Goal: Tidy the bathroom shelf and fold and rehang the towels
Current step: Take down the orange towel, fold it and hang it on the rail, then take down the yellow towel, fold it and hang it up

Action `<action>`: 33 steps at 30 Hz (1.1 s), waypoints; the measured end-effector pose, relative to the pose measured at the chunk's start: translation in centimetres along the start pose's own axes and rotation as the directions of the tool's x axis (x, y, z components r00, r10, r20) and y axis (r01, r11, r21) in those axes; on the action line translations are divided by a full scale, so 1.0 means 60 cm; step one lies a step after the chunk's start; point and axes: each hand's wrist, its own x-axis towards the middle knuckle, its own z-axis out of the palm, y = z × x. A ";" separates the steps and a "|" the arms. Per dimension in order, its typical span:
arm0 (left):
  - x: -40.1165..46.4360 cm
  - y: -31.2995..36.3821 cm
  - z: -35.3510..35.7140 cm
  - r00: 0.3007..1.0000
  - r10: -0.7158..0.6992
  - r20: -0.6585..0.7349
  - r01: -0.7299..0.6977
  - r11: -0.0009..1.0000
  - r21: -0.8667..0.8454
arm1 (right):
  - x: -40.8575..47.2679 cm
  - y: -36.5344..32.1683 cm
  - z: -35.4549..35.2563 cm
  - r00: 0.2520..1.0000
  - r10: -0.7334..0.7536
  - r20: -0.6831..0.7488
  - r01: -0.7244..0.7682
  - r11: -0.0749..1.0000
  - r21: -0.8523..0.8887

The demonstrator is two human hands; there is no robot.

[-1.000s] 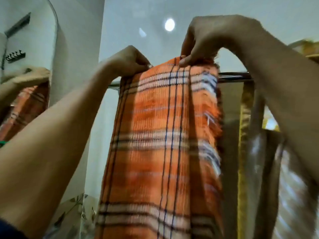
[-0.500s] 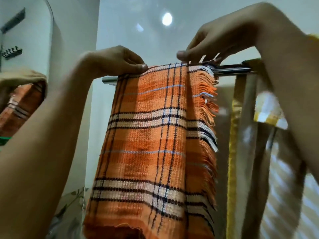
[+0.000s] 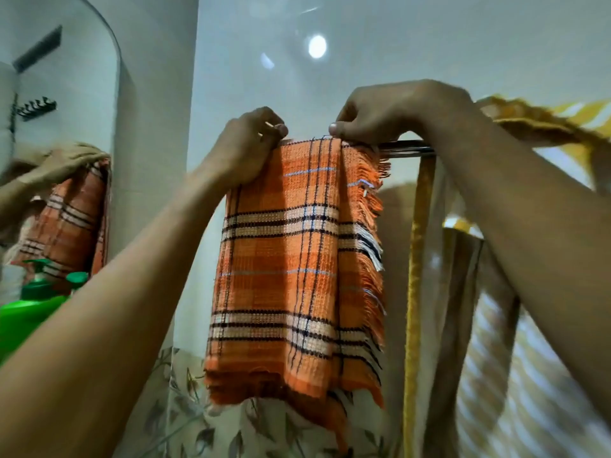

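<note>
The orange plaid towel [image 3: 297,269] hangs folded over the chrome rail [image 3: 408,148] at centre. At three o'clock hangs a yellow striped towel [image 3: 529,375]. My left hand [image 3: 244,150] and right hand [image 3: 390,110] pinch its top fold at twelve.

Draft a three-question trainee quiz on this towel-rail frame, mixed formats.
1. True or false: the orange plaid towel hangs over the metal rail.
2. Which hand is at the towel's fringed edge: A) left hand B) right hand?
3. Fill in: the bottle at far left is ____.

Key: 1 true; 2 B; 3 green.
</note>
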 end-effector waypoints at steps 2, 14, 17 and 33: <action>-0.013 0.013 0.004 1.000 0.000 -0.026 -0.001 0.999 -0.036 | -0.008 -0.003 0.009 0.999 -0.011 -0.041 0.010 1.000 -0.013; -0.074 0.128 0.022 0.994 0.112 0.008 -0.111 0.989 -0.097 | -0.109 0.000 0.001 0.995 -0.028 -0.092 0.021 0.997 -0.078; -0.083 0.159 0.030 0.992 0.126 0.020 -0.121 0.980 -0.155 | -0.144 0.015 -0.014 0.992 -0.015 -0.122 0.001 0.993 -0.114; -0.143 0.274 0.078 0.976 0.214 0.049 -0.199 0.957 -0.212 | -0.267 0.113 -0.039 0.912 0.103 -0.397 -0.055 0.990 0.131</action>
